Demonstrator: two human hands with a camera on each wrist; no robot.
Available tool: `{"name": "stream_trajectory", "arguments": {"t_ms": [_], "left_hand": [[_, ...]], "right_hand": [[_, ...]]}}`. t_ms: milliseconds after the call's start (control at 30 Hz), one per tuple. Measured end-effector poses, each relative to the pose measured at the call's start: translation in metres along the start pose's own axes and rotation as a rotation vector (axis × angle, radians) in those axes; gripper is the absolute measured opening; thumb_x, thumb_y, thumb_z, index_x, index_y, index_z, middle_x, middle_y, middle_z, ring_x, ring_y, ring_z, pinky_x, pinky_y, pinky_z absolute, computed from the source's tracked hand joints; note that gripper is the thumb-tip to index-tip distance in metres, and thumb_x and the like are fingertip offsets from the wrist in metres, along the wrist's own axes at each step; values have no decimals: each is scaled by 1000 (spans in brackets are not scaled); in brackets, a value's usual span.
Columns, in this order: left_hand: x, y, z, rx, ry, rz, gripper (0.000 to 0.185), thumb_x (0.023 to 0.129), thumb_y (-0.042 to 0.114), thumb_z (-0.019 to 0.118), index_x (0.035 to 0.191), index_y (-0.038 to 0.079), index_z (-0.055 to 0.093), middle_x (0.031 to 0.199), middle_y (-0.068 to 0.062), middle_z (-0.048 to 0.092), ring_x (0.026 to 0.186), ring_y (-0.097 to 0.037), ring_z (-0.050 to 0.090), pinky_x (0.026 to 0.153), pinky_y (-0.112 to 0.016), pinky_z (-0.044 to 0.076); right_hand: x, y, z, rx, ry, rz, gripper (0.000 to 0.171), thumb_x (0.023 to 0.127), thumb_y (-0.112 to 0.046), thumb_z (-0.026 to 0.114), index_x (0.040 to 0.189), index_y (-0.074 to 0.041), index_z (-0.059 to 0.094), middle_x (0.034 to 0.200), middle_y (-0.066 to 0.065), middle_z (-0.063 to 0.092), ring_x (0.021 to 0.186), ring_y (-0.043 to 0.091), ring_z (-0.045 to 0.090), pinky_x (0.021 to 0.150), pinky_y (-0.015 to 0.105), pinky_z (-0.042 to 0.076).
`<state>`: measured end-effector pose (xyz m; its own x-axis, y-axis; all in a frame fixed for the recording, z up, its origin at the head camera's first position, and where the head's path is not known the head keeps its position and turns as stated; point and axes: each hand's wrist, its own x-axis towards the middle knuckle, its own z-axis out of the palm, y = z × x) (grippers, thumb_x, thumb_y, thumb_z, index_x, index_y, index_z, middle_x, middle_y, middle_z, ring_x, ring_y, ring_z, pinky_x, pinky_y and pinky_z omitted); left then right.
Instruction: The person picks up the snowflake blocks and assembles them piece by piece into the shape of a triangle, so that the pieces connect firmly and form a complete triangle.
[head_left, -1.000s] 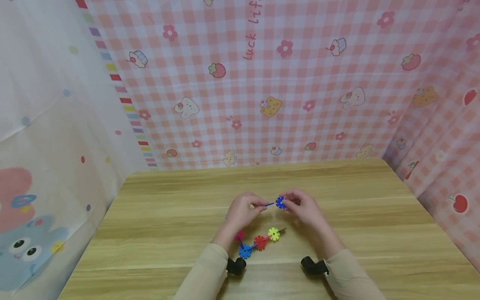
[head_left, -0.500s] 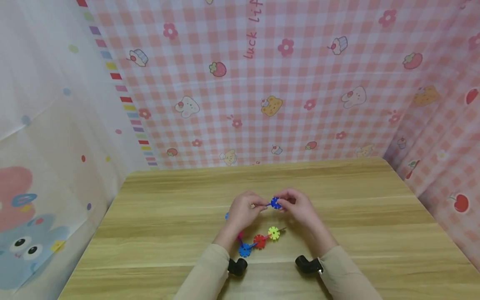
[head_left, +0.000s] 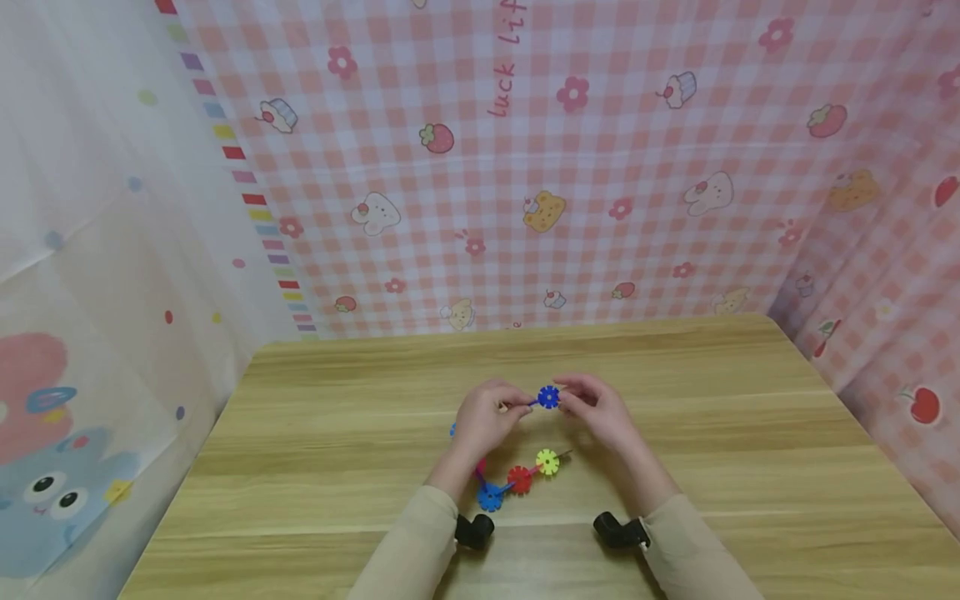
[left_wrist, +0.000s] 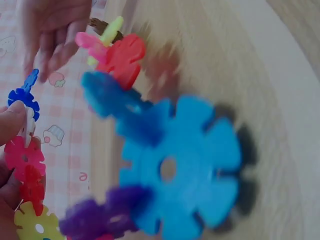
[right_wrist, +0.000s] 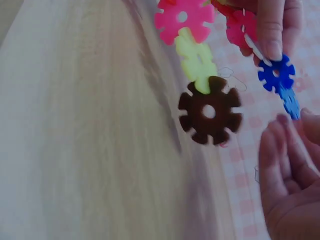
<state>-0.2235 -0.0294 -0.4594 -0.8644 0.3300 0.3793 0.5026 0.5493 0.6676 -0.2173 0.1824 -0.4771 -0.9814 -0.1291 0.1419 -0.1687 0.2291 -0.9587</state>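
Note:
A chain of slotted plastic snowflake discs hangs between my hands above the wooden table [head_left: 337, 433]. My left hand [head_left: 502, 410] pinches it near a dark blue disc [head_left: 548, 397], its thumb [right_wrist: 270, 30] pressing on a white piece. The chain's lower loop holds a yellow-green disc [head_left: 547, 461], a red disc [head_left: 519, 480] and a light blue disc [head_left: 490, 498]. A brown disc [right_wrist: 210, 110] ends it. My right hand [head_left: 577, 400] sits just right of the dark blue disc [right_wrist: 276, 74], fingers [right_wrist: 285, 165] loosely bent and pinching nothing.
Pink checked cloth [head_left: 525, 167] with cartoon prints walls the back and right of the table, and pale printed cloth [head_left: 90, 292] hangs on the left. Black wrist cameras [head_left: 474, 531] sit near the table's front edge.
The dark blue disc and both hands have shifted slightly left and away from me. The right hand's fingers have loosened from the disc.

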Motion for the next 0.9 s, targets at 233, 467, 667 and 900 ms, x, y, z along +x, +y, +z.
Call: {"name": "stream_trajectory", "arguments": {"t_ms": [233,467,667,900], "left_hand": [[-1,-5,-8,-3,9,-46,9,85,10,78,93,12,78,90,1,73,81,-14,65,74,-26,53],[-2,-10,-12,3,12,-95,9,85,10,78,94,12,78,88,2,71,79,-13,62,71,-26,53],[-2,-12,-13,-6,24,-142,9,86,12,78,94,13,78,87,3,70,78,-12,60,70,-27,52],[-2,-11,-13,-22,47,-153,10,86,12,77,96,12,78,85,3,69,77,-13,60,70,-28,52]], "right_hand": [[-20,6,-16,-30,-98,107,36,96,-6,62,125,15,55,101,22,67,88,29,66,79,33,57],[-31,10,-16,111,-306,203,46,99,-5,56,128,27,40,105,31,65,91,34,68,81,39,58],[-33,13,-8,243,-363,277,48,100,-5,54,129,29,35,103,27,67,90,30,70,81,39,58],[-32,10,3,338,-361,319,57,99,-2,53,135,30,24,109,34,63,96,34,68,87,42,56]]}}
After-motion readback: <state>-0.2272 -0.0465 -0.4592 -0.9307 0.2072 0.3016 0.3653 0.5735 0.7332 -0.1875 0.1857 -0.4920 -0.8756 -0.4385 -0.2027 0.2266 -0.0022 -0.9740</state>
